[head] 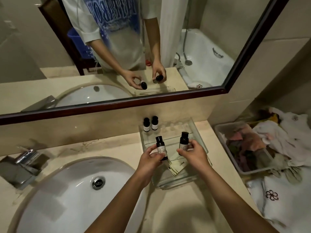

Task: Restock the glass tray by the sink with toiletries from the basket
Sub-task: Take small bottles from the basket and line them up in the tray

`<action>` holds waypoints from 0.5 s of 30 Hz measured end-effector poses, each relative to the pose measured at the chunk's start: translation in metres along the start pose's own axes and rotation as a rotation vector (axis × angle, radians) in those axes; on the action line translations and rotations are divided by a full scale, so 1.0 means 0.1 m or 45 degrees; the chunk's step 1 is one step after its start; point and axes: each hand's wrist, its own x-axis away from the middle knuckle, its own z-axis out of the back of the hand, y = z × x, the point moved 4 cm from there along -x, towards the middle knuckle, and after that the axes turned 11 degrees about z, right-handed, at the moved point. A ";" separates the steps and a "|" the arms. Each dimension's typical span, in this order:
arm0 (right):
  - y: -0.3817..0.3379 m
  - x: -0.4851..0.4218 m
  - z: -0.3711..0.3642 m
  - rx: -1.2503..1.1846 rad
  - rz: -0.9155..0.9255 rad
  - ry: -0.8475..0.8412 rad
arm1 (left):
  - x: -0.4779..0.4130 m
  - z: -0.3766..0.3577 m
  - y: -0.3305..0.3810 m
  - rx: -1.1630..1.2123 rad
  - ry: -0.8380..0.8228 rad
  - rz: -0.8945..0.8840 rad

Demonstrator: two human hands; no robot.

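The left hand (150,156) is closed around a dark bottle (161,147), fingers wrapped on its label, holding it upright over the glass tray (196,130). The right hand (193,153) pinches a second bottle (183,140) just beside it, slightly tilted. Two more bottles (150,123) stand at the tray's far left corner. A flat packet (178,166) lies in the tray under the hands. The basket (223,142) sits at the surface's right edge; the sink (67,190) is left.
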 end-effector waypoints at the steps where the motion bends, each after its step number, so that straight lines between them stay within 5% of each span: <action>1: 0.03 -0.08 -0.02 0.018 0.009 -0.003 | -0.04 -0.01 0.02 -0.014 0.019 -0.027; 15: 0.48 -1.29 -0.21 0.271 0.296 -0.004 | -0.84 -0.30 0.12 -0.750 0.472 -0.521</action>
